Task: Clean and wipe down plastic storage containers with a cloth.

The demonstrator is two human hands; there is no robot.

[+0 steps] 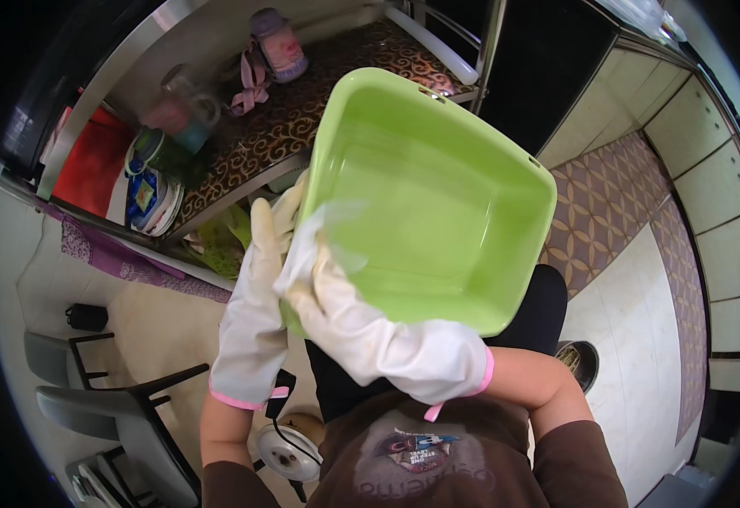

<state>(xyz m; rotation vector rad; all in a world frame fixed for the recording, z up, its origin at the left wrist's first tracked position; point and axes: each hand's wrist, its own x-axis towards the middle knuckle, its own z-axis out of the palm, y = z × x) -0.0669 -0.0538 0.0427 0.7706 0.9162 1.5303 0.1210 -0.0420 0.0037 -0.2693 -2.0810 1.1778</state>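
A light green plastic basin (421, 190) is tilted in front of me, its hollow inside facing up at me. My left hand (268, 254), in a white rubber glove with a pink cuff, holds the basin by its left side; some of its fingers are hidden behind the wall. My right hand (329, 286), gloved the same way, grips a thin white cloth (309, 244) against the basin's left rim. The free end of the cloth is blurred over the inside of the basin.
A metal-framed shelf (243, 171) ahead carries a pink bottle (278, 47), a clear jug (186, 108) and a dark green container (163, 152). Grey chairs (103, 413) stand at the left. A lidded pot (290, 451) and a metal bowl (579, 365) are on the floor.
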